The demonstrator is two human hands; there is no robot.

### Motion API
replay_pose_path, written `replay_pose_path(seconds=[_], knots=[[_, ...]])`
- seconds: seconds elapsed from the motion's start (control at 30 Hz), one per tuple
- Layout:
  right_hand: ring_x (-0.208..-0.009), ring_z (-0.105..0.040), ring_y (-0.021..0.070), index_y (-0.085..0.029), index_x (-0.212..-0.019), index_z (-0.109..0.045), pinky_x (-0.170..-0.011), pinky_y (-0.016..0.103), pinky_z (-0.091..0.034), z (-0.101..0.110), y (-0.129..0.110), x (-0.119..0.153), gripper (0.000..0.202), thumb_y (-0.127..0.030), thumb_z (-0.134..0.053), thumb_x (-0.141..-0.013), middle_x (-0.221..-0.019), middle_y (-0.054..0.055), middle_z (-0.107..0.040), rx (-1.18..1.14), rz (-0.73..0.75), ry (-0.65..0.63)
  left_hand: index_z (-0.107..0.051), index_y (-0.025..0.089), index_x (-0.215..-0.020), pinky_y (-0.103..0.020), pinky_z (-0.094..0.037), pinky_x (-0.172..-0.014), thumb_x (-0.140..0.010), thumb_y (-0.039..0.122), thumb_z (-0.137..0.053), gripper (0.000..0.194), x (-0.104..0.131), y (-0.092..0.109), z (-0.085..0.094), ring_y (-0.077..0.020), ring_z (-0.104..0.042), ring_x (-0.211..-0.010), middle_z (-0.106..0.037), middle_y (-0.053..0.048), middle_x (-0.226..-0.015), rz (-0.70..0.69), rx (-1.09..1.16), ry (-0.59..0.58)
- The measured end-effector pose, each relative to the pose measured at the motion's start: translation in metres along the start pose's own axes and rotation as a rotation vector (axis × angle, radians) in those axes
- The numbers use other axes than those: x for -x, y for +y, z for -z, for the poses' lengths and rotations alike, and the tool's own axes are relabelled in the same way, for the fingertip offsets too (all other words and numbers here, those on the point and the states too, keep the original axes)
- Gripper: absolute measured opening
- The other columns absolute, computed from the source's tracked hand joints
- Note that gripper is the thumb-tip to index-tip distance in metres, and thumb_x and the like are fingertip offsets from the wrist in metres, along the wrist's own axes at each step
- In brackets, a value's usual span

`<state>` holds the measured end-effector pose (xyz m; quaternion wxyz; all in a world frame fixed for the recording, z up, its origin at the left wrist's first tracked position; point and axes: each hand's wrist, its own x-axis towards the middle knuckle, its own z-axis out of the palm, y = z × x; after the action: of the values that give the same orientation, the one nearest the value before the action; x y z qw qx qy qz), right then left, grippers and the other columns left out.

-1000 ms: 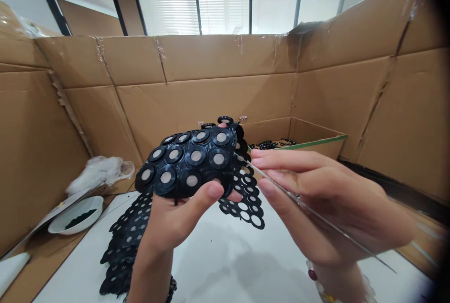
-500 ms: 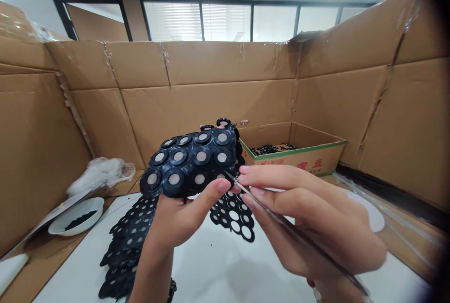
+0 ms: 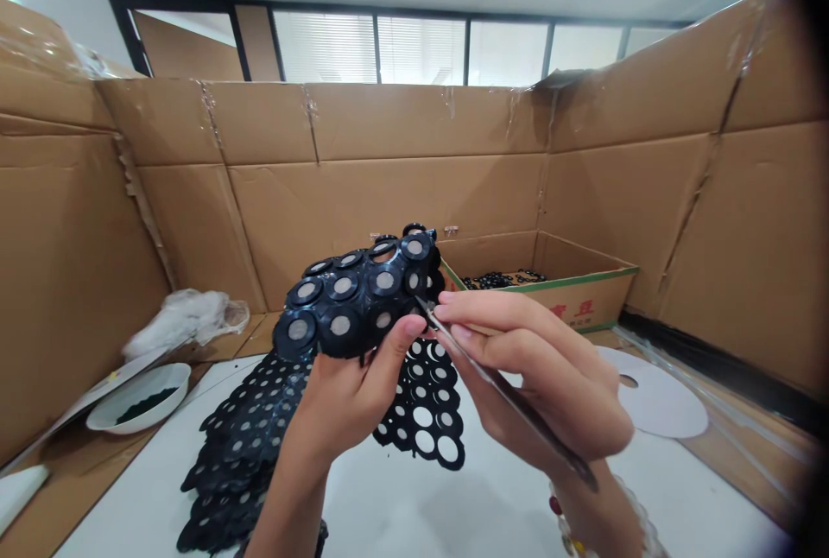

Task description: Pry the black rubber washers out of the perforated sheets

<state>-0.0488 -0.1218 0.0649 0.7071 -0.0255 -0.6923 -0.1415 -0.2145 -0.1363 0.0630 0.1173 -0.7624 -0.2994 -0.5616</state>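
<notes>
My left hand (image 3: 353, 389) grips a black rubber sheet (image 3: 363, 303) from below, with the thumb pressed along its near edge. Rows of raised rings cover the sheet, each around a pale grey disc, and it curves over the fingers. In my right hand (image 3: 531, 359) is a pair of slim metal tweezers (image 3: 505, 389), pinched between thumb and fingers. Their point meets the right side of the sheet, close to a ring near my left thumb. Whether they grip anything at the tip is too small to tell.
Stacked black ringed sheets (image 3: 239, 446) lie left on the white table (image 3: 401, 506); a holed sheet (image 3: 427, 411) lies beyond my hands. A cardboard box (image 3: 583, 299) holds black pieces. A white bowl (image 3: 174, 407), plastic bag (image 3: 187, 320) and white disc (image 3: 673, 402) lie around. Cardboard walls (image 3: 427, 126) enclose everything.
The sheet has tilted and shifted slightly right in my left hand. My right hand has drawn in to the left, and the tweezers' point sits a little higher on the sheet.
</notes>
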Motion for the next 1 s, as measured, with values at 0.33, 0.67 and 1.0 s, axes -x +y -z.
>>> replay_pose_path(seconds=[0.33,0.67,1.0], knots=[[-0.073,-0.063,0.0157,-0.020,-0.071,-0.052,-0.063,0.031,-0.055,-0.001,0.012,0.000,0.022,-0.003,-0.063,-0.079,-0.080,0.005,-0.072,-0.037,-0.059,-0.062,-0.066,0.030,-0.112,-0.036,-0.043,-0.109,-0.093,0.024,-0.058,0.021,-0.004,0.002,0.004,-0.0227,-0.055,-0.124,-0.069,0.000,-0.110,0.028,-0.027,-0.091],[-0.072,-0.063,0.0132,-0.018,-0.070,-0.050,-0.067,0.027,-0.055,0.010,0.010,-0.003,0.023,-0.005,-0.066,-0.079,-0.081,0.005,-0.070,-0.157,-0.159,-0.103,-0.072,0.029,-0.094,-0.041,-0.041,-0.111,-0.091,0.022,-0.060,0.014,0.003,-0.003,0.001,-0.0235,-0.055,-0.121,-0.070,0.001,-0.101,0.078,0.101,-0.099],[-0.089,-0.072,0.0180,-0.018,-0.081,-0.057,-0.079,0.033,-0.064,0.033,-0.010,-0.011,0.016,-0.004,-0.064,-0.082,-0.090,0.002,-0.067,-0.494,-0.437,-0.046,-0.072,0.034,-0.094,-0.031,-0.052,-0.097,-0.095,0.021,-0.057,0.019,0.009,0.003,0.000,-0.0167,-0.067,-0.095,-0.071,0.006,-0.084,0.139,0.310,0.050]])
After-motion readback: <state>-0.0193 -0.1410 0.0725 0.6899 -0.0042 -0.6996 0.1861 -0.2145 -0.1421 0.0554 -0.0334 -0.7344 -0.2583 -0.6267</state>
